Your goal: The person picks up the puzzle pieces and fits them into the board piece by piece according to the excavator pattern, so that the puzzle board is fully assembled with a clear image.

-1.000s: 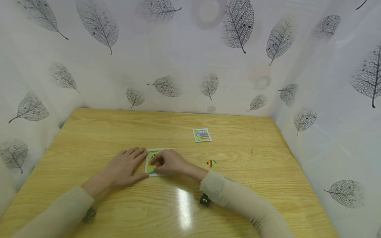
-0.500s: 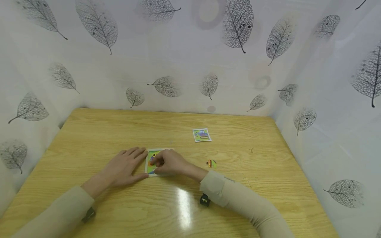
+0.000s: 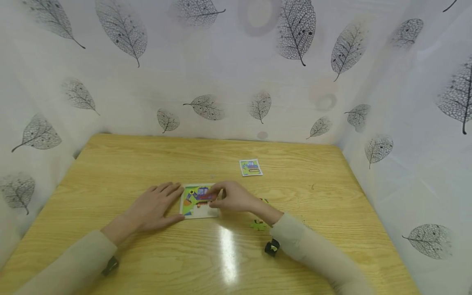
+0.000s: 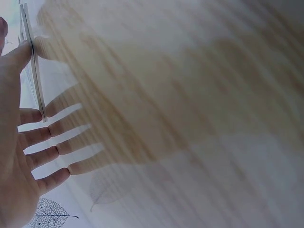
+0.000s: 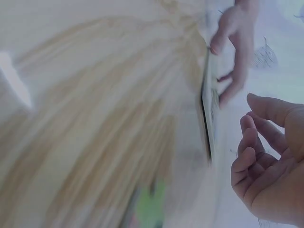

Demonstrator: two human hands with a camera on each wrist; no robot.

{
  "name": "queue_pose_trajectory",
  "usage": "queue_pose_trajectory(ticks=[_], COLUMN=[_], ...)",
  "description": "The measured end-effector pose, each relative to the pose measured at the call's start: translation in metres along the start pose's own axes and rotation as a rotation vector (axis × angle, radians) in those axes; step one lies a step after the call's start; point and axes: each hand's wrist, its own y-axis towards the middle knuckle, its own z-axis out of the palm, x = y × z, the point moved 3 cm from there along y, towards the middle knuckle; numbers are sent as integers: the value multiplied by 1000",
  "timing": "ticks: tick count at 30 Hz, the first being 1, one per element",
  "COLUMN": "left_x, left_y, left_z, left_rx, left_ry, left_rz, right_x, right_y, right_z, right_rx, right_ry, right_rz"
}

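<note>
A jigsaw puzzle board (image 3: 205, 212) with a pale frame lies on the table, showing an excavator picture (image 3: 200, 194) with a bare pale patch at its lower right. My left hand (image 3: 155, 208) rests with spread fingers at the board's left edge; the left wrist view shows its thumb and fingertip against the board's edge (image 4: 34, 71). My right hand (image 3: 234, 197) hovers over the board's right edge. Its fingers are loosely bent, with nothing between thumb and index finger in the right wrist view. Near its wrist lies a green puzzle piece (image 3: 259, 225); another piece (image 3: 264, 200) is partly hidden by the wrist.
A small square picture card (image 3: 251, 167) with a similar excavator lies farther back. The wooden table (image 3: 147, 159) meets a leaf-patterned curtain (image 3: 228, 73) at the back and sides.
My right hand has moved right, off the middle of the board, uncovering more of the excavator picture. The green piece now shows beside the wrist. My left hand has stayed put.
</note>
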Motion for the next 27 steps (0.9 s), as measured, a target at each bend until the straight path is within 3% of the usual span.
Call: queue_pose_trajectory(ticks=[10,27], left_x=[0,-2], left_y=[-1,-1], left_z=[0,-3], left_rx=[13,9], left_ry=[2,7], left_rz=[-1,-2], right_x=[-24,-55], right_y=[-41,-103], right_z=[-30,-42], right_rx=[-79,-67], right_ry=[15,62], right_rz=[42,89])
